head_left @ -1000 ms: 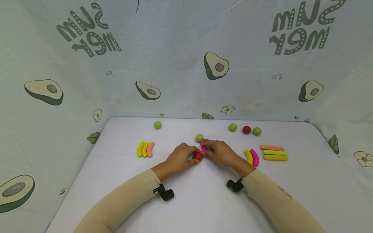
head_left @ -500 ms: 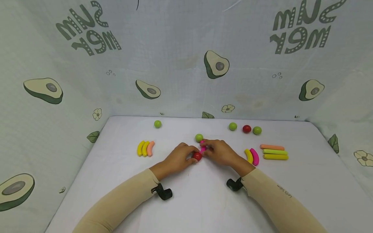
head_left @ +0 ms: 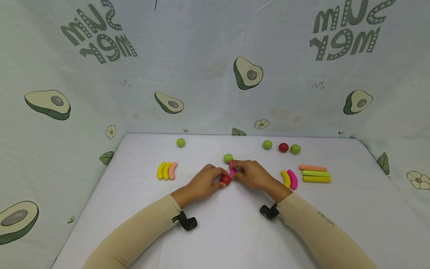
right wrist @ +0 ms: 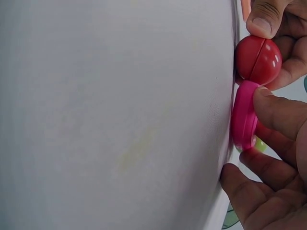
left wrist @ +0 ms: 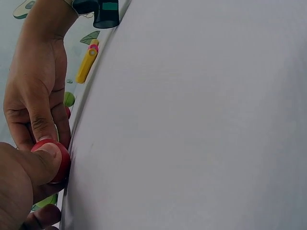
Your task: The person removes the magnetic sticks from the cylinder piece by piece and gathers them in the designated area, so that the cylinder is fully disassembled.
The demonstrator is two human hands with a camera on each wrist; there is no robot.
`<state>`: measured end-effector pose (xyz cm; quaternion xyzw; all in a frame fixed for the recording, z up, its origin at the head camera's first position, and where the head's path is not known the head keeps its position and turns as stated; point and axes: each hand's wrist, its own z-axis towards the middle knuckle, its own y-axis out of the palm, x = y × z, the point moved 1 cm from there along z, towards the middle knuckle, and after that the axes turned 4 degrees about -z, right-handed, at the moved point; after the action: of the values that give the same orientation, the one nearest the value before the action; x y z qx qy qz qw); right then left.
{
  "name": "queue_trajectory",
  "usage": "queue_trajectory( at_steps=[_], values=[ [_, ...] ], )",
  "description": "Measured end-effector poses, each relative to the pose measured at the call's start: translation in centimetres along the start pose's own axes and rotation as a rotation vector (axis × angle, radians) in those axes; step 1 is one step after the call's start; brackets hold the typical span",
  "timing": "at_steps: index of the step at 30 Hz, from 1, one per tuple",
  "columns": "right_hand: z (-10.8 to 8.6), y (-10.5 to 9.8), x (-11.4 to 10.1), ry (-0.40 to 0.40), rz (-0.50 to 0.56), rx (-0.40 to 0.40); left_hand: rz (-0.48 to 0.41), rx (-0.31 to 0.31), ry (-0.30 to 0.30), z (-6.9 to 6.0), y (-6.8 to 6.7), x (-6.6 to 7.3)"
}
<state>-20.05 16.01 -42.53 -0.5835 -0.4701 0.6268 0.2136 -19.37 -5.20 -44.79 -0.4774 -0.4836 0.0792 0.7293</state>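
Note:
Near the middle of the table, my left hand (head_left: 203, 182) pinches a glossy red ball (head_left: 226, 180) between thumb and fingers. My right hand (head_left: 252, 175) pinches a short curved pink stick (right wrist: 244, 115). One end of the stick touches the red ball (right wrist: 259, 60) in the right wrist view. A green ball (head_left: 228, 158) sits at the stick's far end in the head view; fingers partly cover the stick there, and I cannot tell whether they are joined. In the left wrist view, the thumb (left wrist: 48, 158) lies across the red ball.
Two yellow curved sticks (head_left: 166, 171) and an orange one (head_left: 172, 170) lie left. A yellow (head_left: 286, 179) and a pink curved stick (head_left: 293, 179) lie right, beside straight sticks (head_left: 315, 173). Green balls (head_left: 267, 144) and another red ball (head_left: 283, 147) stand at the back.
The left hand and the red ball have shifted very slightly left. Both hands keep the same hold on the ball and the pink stick.

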Motion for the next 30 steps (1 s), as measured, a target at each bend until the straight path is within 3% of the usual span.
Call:
queue_trajectory(
  at_steps=[12,20,25,30],
  values=[
    [0.2,0.1,-0.1,0.009,-0.014,-0.008,-0.010,-0.041,0.001,-0.2,-0.3,0.0],
    [0.1,-0.2,0.0,0.024,0.002,-0.002,-0.026,-0.108,0.009,-0.8,-0.8,-0.2],
    [0.1,-0.2,0.1,0.028,0.025,0.000,-0.064,-0.088,-0.028,-1.1,-1.1,-0.8],
    [0.3,0.1,0.2,0.024,0.025,-0.004,-0.101,-0.033,-0.020,-1.1,-1.6,-1.3]
  ],
)
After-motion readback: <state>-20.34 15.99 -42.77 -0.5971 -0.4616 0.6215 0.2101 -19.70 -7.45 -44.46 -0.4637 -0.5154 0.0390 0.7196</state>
